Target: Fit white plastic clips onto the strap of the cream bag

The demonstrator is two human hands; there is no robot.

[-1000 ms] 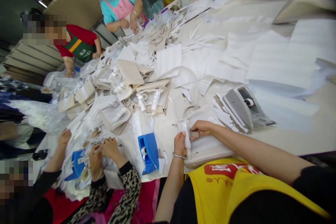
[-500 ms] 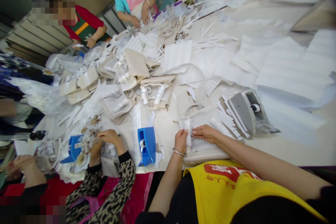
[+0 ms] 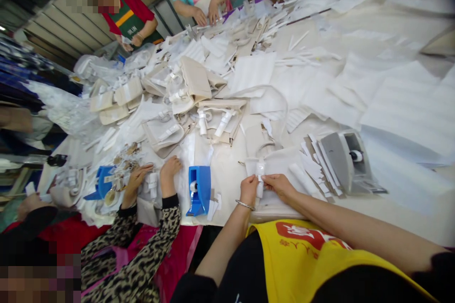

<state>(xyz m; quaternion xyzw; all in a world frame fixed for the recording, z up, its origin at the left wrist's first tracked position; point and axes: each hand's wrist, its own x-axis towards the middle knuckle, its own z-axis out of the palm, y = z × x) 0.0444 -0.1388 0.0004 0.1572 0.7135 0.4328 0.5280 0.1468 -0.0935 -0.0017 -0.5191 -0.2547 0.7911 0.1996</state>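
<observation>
Left hand [image 3: 250, 190] and right hand [image 3: 281, 186] both pinching white wrapping [image 3: 260, 169] on a beige handbag [image 3: 280, 162], grey tape dispenser [image 3: 339, 163] around 3 o'clock, blue one at 9.

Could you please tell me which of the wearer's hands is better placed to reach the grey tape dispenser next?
Probably the right hand: it is nearer the grey tape dispenser, while the left hand is on the far side of the white wrapping. Both have fingers on that wrapping.
</observation>
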